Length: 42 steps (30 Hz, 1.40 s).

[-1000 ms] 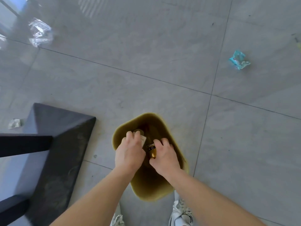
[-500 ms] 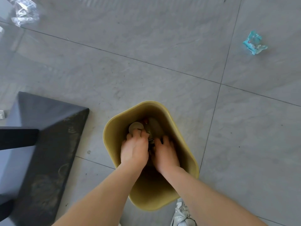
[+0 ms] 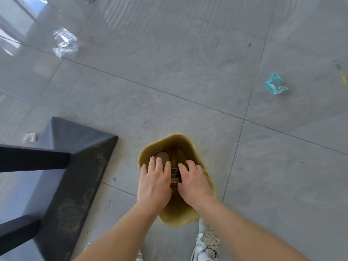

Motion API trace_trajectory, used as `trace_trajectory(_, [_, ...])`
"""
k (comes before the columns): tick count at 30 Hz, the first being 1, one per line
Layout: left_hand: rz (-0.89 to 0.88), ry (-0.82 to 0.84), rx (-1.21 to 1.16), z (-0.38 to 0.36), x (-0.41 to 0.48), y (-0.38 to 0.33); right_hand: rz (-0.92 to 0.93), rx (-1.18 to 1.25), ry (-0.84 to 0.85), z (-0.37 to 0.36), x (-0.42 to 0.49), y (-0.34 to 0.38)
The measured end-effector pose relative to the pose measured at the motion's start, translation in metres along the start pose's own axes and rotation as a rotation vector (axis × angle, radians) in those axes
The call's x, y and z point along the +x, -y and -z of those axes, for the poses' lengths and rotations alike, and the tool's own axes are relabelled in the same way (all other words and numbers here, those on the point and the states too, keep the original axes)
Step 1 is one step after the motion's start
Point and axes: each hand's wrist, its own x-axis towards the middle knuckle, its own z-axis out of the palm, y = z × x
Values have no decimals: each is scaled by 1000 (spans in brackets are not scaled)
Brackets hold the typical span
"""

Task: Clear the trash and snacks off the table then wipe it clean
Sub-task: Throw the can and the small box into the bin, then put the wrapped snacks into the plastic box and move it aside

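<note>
While both hands hover over the yellow bin (image 3: 205, 187), left hand (image 3: 154, 182) and right hand (image 3: 194, 182) fingers are spread, gripping nothing; snack packets (image 3: 174, 175) lie inside. Contents should be pressed down evenly so nothing springs out.

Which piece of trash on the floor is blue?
The crumpled blue wrapper, off to the right of the yellow bin. The clear plastic wrapper at upper left is see-through, and the small scrap by the dark table base is whitish.
</note>
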Motion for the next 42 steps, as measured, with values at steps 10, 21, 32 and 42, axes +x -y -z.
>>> trace_trajectory(10, [60,-74,-25,128,-79,7,35,-30,-26,105,-82,35])
trace_trajectory(21, [161,-200,-100,289,-204,3,165,-82,-118,264,-195,115])
trace_trajectory(32, [382,-402,-83,351,-298,17,457,-186,-201,340,-246,182])
trace_trajectory(42, [570,-467,-131,368,-392,92,708,-215,-243,351,-285,289])
